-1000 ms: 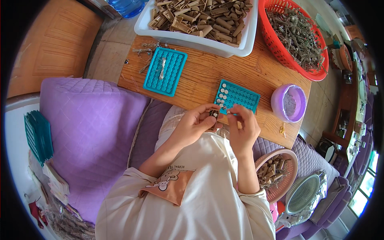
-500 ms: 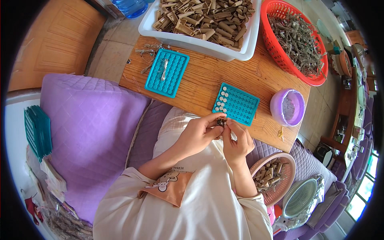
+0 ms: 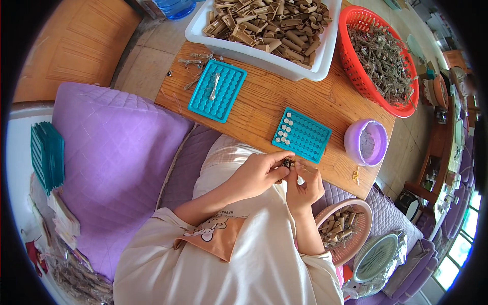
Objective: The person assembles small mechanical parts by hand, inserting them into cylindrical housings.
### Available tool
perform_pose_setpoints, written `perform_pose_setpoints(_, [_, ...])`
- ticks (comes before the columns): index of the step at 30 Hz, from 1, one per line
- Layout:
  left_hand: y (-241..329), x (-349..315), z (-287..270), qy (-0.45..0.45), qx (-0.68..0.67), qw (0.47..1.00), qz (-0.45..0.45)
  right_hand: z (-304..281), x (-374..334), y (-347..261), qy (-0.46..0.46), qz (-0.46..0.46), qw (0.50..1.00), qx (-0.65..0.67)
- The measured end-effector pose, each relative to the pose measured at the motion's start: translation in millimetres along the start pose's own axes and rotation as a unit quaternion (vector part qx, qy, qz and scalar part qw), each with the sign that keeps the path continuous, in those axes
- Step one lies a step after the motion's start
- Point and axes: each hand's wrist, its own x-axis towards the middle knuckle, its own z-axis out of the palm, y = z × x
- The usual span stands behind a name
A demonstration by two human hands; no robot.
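Over my lap, at the table's front edge, my left hand (image 3: 260, 174) pinches a small dark piece with lighter bits (image 3: 287, 162) between thumb and fingers. My right hand (image 3: 305, 187) meets it from the other side, its thumb and fingertips closed together at the piece. Whether the right fingers hold anything more is too small to tell. Just beyond my fingertips lies a teal tray (image 3: 309, 136) with rows of hollows; several white round discs (image 3: 284, 128) sit at its left end. Right of that tray stands a purple bowl (image 3: 351, 140) holding small greyish pieces.
Another teal tray (image 3: 231, 84) carries a bundle of thin wires (image 3: 215, 86). Behind are a white tub (image 3: 264, 58) of brown casings and a red basket (image 3: 351, 63) of tangled wired parts. A pink basket (image 3: 367, 223) stands at my right, and teal trays (image 3: 48, 155) are stacked far left.
The view has shifted slightly, so the table things appear a little to the right and lower. Both hands still hold the dark piece, with small finger movements.
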Motion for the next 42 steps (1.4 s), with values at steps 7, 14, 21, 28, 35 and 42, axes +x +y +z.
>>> perform_pose_setpoints(7, [-10,4,3,-0.035,-0.072,0.996,-0.03,-1,-12,5,-0.008,0.007,1.0,0.017])
perform_pose_setpoints(14, [-7,3,6,-0.04,-0.097,0.994,-0.027,-5,-14,6,-0.009,0.051,0.996,0.069])
perform_pose_setpoints(21, [-12,5,9,-0.02,-0.04,0.999,-0.009,-22,13,-8,-0.107,0.06,0.992,-0.015])
perform_pose_setpoints(28, [-15,4,9,-0.06,0.058,0.996,-0.016,-34,47,8,-0.345,0.263,0.895,0.105])
perform_pose_setpoints(35, [-25,3,-18,-0.019,-0.197,0.979,-0.057,2,44,45,-0.289,0.317,0.887,0.171])
perform_pose_setpoints(42, [-17,0,-35,0.066,-0.227,0.97,-0.048,24,28,43,-0.194,0.043,0.971,-0.137])
